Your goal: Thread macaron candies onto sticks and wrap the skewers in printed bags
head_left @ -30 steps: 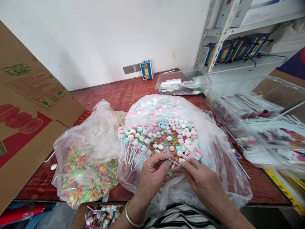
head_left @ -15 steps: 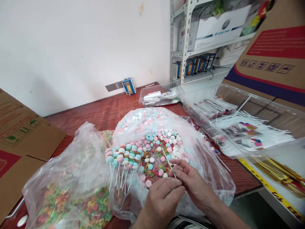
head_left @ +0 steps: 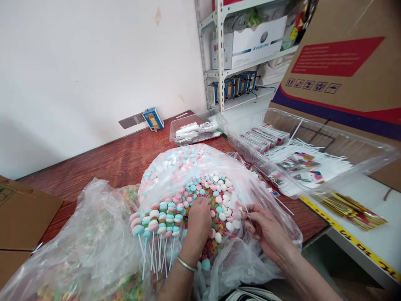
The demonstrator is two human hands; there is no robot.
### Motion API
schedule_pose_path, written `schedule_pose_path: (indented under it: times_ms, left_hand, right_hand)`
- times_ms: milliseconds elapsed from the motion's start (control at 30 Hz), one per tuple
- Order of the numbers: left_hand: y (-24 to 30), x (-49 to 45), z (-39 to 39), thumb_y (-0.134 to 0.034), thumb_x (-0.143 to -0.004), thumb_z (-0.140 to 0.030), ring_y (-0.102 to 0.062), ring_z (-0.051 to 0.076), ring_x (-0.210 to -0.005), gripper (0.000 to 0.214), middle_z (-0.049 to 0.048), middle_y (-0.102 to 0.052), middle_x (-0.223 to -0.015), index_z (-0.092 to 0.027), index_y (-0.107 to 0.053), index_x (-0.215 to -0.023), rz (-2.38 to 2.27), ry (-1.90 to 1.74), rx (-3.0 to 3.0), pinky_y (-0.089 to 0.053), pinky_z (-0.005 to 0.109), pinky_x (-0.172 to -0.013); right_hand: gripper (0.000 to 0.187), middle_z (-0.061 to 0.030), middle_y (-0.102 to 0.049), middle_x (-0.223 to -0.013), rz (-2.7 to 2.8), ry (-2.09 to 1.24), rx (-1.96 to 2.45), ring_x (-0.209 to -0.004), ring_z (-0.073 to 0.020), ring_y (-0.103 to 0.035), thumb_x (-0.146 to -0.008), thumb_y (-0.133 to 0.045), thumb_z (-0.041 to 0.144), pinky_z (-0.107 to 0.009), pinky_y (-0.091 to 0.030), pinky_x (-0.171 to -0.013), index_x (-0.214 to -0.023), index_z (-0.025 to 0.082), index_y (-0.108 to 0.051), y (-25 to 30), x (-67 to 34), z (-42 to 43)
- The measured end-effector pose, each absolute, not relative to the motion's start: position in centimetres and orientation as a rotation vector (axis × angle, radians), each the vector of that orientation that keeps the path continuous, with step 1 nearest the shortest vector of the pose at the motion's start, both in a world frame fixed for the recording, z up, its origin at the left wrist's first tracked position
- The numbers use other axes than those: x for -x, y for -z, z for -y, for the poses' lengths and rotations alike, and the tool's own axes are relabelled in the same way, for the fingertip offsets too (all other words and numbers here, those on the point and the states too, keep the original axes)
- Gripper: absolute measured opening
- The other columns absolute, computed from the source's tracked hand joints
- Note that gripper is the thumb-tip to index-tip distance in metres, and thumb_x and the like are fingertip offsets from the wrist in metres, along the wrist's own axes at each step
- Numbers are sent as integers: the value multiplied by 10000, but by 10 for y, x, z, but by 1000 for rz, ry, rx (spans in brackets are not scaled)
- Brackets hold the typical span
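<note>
A clear plastic bag lies open before me, full of pink, blue and white round candies mixed with small coloured rings. My left hand reaches into that pile with its fingers curled down among the candies; what they hold is hidden. My right hand pinches a thin white stick that points up and away. A row of finished candy sticks rests on the bag's left edge, stems hanging down.
A second clear bag of coloured ring candies sits at the left. Clear trays with white sticks and printed wrappers lie at the right, a small tray behind. Cardboard boxes and a metal shelf stand around the wooden table.
My left hand has let go near the stick and moved forward into the candy pile. My right hand keeps the stick, now raised. The view has swung further to the right.
</note>
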State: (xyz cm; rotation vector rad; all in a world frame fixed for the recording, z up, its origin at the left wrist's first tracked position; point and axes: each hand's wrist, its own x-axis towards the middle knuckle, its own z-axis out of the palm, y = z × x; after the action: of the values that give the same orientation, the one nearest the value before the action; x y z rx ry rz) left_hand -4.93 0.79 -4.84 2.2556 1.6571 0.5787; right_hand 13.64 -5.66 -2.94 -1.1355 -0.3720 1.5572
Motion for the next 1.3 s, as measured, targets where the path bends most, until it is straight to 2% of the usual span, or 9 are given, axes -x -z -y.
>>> schedule_pose_path:
  times_ms: [133, 367, 500, 633, 767, 967, 1133, 1300]
  left_hand:
    - [63, 52, -27, -391, -851, -16, -561, 279, -1063, 353, 164, -638, -1063, -130, -658, -1052, -1724, -549, -2244, -440, 416, -910]
    - [64, 60, -29, -491, -831, -94, -551, 276, -968, 173, 120, -625, -970, -166, -628, -908, -1722, -572, -2204, -421, 416, -869]
    - [55, 58, -25, -482, -837, -115, -552, 264, -946, 132, 102, -620, -930, -173, -587, -891, -1708, -644, -2110, -419, 410, -860]
    - [43, 46, -25, -504, -870, -210, -608, 195, -829, 114, 46, -661, -910, -196, -579, -955, -1602, -692, -1944, -462, 324, -766]
    - [41, 32, -31, -548, -854, -261, -638, 160, -742, 98, 25, -691, -831, -189, -608, -883, -1519, -653, -1799, -473, 268, -678]
    - [55, 29, -37, -589, -817, -290, -628, 186, -769, 129, 51, -702, -862, -182, -642, -862, -1600, -604, -1741, -453, 302, -703]
    - [58, 31, -35, -642, -760, -266, -609, 201, -790, 219, 58, -692, -917, -185, -649, -963, -1602, -576, -1785, -440, 317, -715]
    - [56, 26, -26, -655, -707, -212, -582, 206, -814, 154, 47, -641, -880, -181, -641, -857, -1579, -646, -1836, -438, 340, -770]
  right_hand:
    - [184, 52, -602, -670, 422, -1579, 1218, -416, -15, -311, -672, -690, 264, -149, -135, -379, -793, 187, -575, 34, -135, 62]
    - [232, 48, -600, -664, 439, -1613, 1266, -401, -10, -290, -668, -678, 315, -156, -110, -375, -824, 188, -563, 46, -131, 74]
    - [230, 55, -593, -678, 419, -1622, 1257, -405, -12, -312, -653, -675, 301, -147, -117, -367, -807, 197, -540, 52, -131, 79]
    - [224, 53, -597, -691, 427, -1641, 1241, -403, -15, -319, -644, -673, 300, -143, -116, -362, -795, 199, -542, 54, -134, 78]
    - [183, 51, -593, -695, 464, -1654, 1226, -409, -17, -327, -674, -658, 280, -141, -116, -375, -793, 194, -550, 52, -137, 75]
    - [171, 57, -584, -692, 478, -1670, 1228, -399, -24, -316, -667, -657, 286, -150, -121, -375, -783, 199, -565, 52, -139, 77]
    - [141, 63, -563, -653, 530, -1691, 1260, -398, -27, -291, -714, -628, 298, -156, -103, -392, -800, 201, -572, 54, -141, 75]
    - [283, 59, -557, -623, 612, -1594, 1243, -417, -58, -308, -776, -655, 439, -178, -149, -401, -957, 225, -616, 54, -144, 70]
